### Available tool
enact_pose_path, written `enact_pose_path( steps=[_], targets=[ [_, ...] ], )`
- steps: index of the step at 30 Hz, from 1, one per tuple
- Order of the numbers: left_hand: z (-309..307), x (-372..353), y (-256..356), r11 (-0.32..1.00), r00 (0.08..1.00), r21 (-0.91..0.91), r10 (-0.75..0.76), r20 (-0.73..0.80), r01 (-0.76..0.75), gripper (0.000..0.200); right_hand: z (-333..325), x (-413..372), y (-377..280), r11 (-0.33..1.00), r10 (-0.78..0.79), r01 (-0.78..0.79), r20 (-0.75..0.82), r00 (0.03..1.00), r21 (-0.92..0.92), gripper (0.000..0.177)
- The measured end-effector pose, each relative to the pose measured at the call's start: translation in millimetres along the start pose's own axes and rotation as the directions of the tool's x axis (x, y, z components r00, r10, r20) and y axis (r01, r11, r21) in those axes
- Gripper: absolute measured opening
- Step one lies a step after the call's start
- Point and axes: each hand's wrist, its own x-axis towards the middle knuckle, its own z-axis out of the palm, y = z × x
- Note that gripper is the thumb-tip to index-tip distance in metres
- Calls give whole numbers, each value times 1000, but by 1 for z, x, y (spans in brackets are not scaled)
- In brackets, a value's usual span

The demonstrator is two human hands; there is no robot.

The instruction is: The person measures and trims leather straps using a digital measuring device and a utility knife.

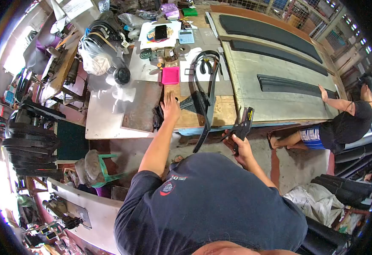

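Observation:
My left hand lies on the wooden edge of the table with its fingers stretched out. Beside its thumb is a black textured piece, overlapped by a looped black belt whose end hangs over the table's front edge. A dark crumpled thing lies to the left of that wrist. In front of my body, my right hand is closed around the grip of a black trigger-handled tool with yellow lettering; its exact kind I cannot tell. Black-handled pliers rest inside the belt's loop.
A pink square tray, a calculator and a phone lie farther back. Long black strips lie on the right-hand table, where another person reaches in. Left stand a green stool and a sewing machine.

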Motion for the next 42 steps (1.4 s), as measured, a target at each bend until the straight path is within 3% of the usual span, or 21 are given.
enact_pose_path(
  steps=[5, 9, 11, 13, 14, 15, 16, 18, 19, 20, 21, 22, 23, 25, 26, 28, 33, 37, 39, 41, 42],
  targets=[
    [6, -1, 9, 992, 995, 78, -93, -45, 96, 60, -10, -5, -11, 999, -44, 45, -81, 996, 9, 27],
    [-8, -23, 24, 998, 999, 47, 48, -2, -48, 33, -30, 1, -6, 995, -59, 50, -94, 994, -90, 28],
    [21, -21, 8, 961, 978, 183, 199, 57, -206, 24, -31, 9, -7, 982, -77, 66, -59, 995, -175, 30],
    [46, -7, -1, 911, 982, 380, 107, 157, -160, 21, -29, 18, -8, 952, -91, 84, -8, 996, -295, 34],
    [8, -14, 30, 953, 962, 294, -142, 231, 70, 21, -14, 19, -14, 916, -93, 107, 55, 994, -386, 35],
    [54, -17, 2, 999, 996, 31, -37, -83, 39, 21, -13, 25, -12, 905, -67, 89, 68, 995, -416, 35],
    [6, -17, 23, 992, 997, 116, -48, 52, 42, 21, -4, 32, -15, 860, -61, 125, 144, 988, -494, 33],
    [56, 0, 7, 945, 950, -114, -295, 102, 306, 22, -24, 65, -1, 832, -51, 207, 300, 953, -515, 38],
    [33, 2, 26, 937, 935, 4, -348, 75, 348, 23, -26, 78, 0, 819, 8, 177, 320, 947, -546, 49],
    [45, 9, 23, 959, 961, 96, -271, 49, 266, 23, -37, 102, 9, 850, 5, 200, 387, 922, -488, 60],
    [17, -6, 35, 979, 1000, 202, -28, 3, 27, 23, -12, 87, 1, 781, -45, 164, 207, 977, -603, 65],
    [-7, -10, 47, 991, 996, 110, -79, 50, 74, 20, 0, 91, -4, 803, 29, 101, 207, 978, -588, 62],
    [38, -2, 24, 999, 968, -29, 7, -250, -14, 20, 7, 97, -4, 818, 104, 24, 188, 977, -575, 59],
    [44, 3, 20, 998, 968, -32, -58, -245, 51, 18, 14, 113, -7, 797, 248, -83, 199, 948, -598, 52],
    [50, 5, 21, 996, 962, -35, -92, -257, 86, 18, 38, 103, -11, 834, 228, -8, 333, 915, -551, 43],
    [55, 3, 19, 946, 939, -232, -276, -206, 228, 16, 61, 98, -13, 842, 268, -3, 414, 870, -540, 41],
    [22, -11, 40, 996, 959, 27, -70, -274, 81, 14, 105, 86, -25, 812, 341, 73, 571, 747, -579, 41],
    [30, -13, 38, 980, 951, 201, 70, -302, -9, 15, 98, 89, -23, 840, 258, 96, 548, 795, -535, 47],
    [40, -11, 36, 975, 948, 220, 63, -312, 8, 14, 80, 97, -21, 837, 277, 48, 498, 822, -545, 50],
    [68, 0, 33, 977, 924, 7, -198, -326, 211, 13, 69, 99, -17, 873, 253, 59, 553, 794, -484, 53],
    [49, -12, 37, 977, 926, 11, -199, -322, 214, 13, 70, 95, -16, 875, 256, 53, 553, 793, -482, 53]
  ],
)
